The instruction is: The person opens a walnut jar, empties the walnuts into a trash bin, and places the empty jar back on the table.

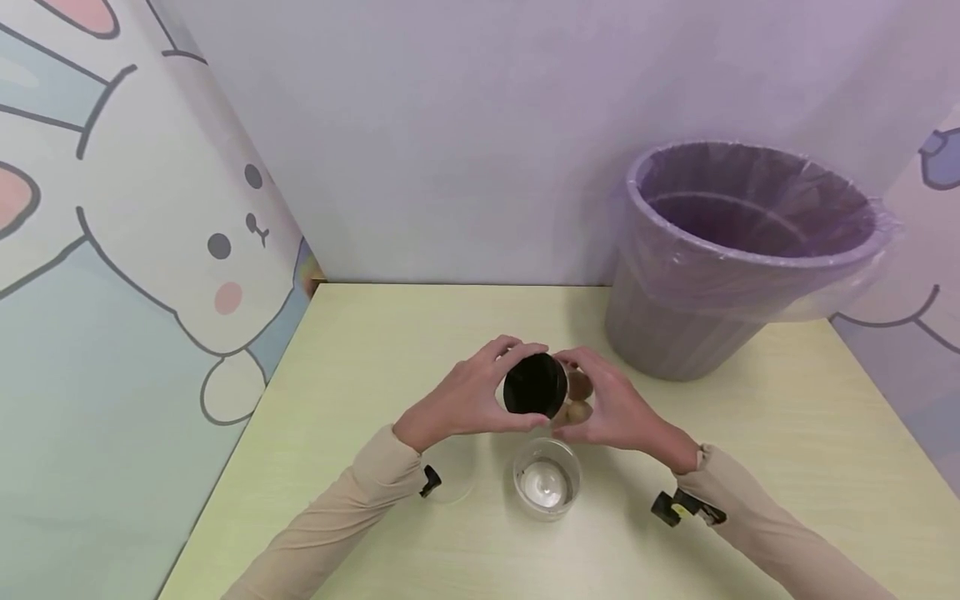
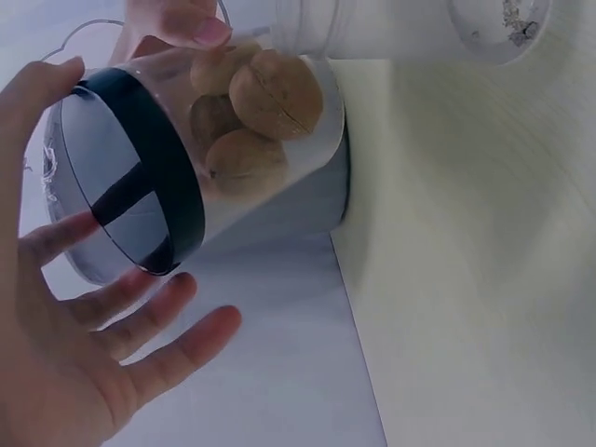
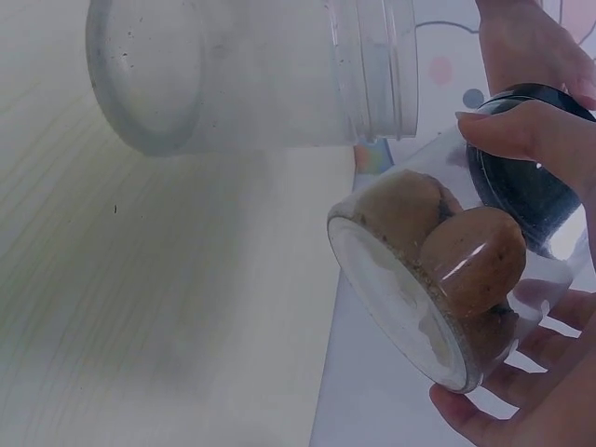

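Above the table, both hands hold a clear jar (image 3: 405,303) tilted on its side, with several walnuts (image 2: 277,93) inside. My left hand (image 1: 480,390) grips its black lid (image 1: 534,386), thumb and fingers spread around the lid's edge. Round the clear body of the same jar, my right hand (image 1: 618,408) curls its thumb and fingers. The lid is on the jar's mouth; whether it is loose or tight cannot be seen. Just in front of the hands, a second clear jar (image 1: 546,507) stands upright without a lid, small dark crumbs on its bottom.
A large waste bin (image 1: 675,325) lined with a thin clear bag stands at the back right of the pale table (image 1: 390,333). A plain wall (image 1: 420,150) rises behind. On the table near the left sleeve shows a faint clear round outline, too dim to identify.
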Demonstrator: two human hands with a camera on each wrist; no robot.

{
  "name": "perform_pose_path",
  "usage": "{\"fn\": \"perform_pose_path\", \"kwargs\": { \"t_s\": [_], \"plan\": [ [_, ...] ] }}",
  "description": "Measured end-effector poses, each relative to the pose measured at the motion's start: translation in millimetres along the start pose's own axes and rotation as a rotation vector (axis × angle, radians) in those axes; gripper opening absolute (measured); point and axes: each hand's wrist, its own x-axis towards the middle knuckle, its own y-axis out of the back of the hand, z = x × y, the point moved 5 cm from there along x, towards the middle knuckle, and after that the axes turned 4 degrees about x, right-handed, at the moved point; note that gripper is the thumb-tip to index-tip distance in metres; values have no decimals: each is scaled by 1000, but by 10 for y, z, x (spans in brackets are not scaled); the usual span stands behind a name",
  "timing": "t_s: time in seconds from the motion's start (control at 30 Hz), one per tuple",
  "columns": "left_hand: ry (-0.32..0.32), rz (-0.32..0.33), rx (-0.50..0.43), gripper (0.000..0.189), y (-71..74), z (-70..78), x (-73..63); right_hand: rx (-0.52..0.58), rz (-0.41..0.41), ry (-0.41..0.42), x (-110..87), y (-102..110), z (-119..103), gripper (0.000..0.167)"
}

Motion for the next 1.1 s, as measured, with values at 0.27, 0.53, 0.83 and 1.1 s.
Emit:
{"fn": "perform_pose_path", "kwargs": {
  "t_s": [0.27, 0.53, 0.83, 1.1],
  "plan": [
    [-253, -23, -55, 71, 43, 114, -26, 12, -6, 8, 4, -10, 0, 83],
    [-228, -32, -42, 70, 41, 90, -35, 8, -7, 10, 3, -21, 16, 84],
    [-71, 3, -1, 68, 38, 36, -25, 2, -10, -6, 0, -33, 4, 82],
    [-111, -7, 1, 70, 59, 57, -37, 5, -21, -15, -8, -40, 2, 83]
  ]
}}
